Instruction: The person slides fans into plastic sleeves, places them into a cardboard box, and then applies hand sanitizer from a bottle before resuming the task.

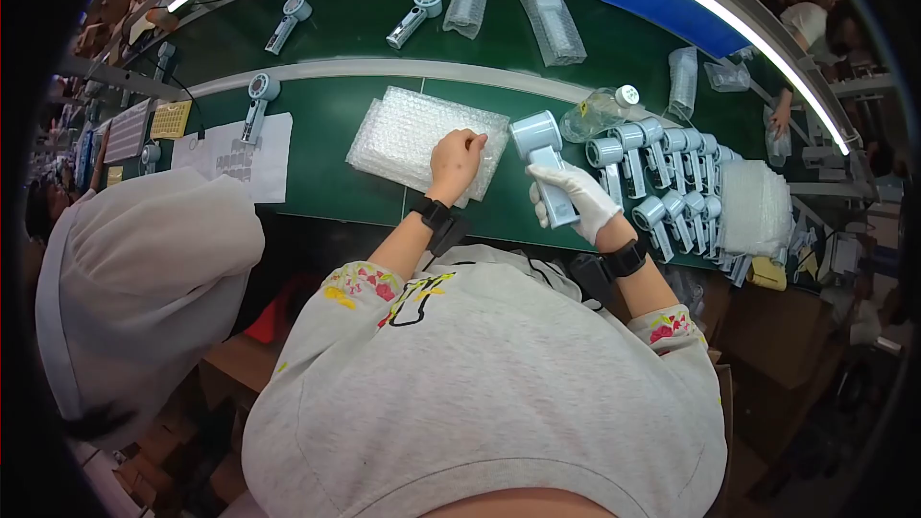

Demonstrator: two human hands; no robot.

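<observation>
My right hand [582, 197], in a white glove, is wrapped round the handle of a light-blue handheld blower-like device [537, 135] with a round drum-shaped head. Its head points up and away from me, above the green bench. My bare left hand [458, 165] rests over a stack of clear bubble-wrap bags [408, 139], fingers curled in; whether a bag's edge is pinched in them is hidden. Several more light-blue devices [662, 149] lie in two rows to the right of my right hand.
A clear bottle [597, 115] with a white cap lies behind the rows. More bubble wrap [753, 206] is piled at right. A printed sheet [240, 158] with a device [257, 107] is at left, beside a person in a white cap [153, 269]. Wrapped devices [552, 27] and a blue bin [672, 0] stand beyond.
</observation>
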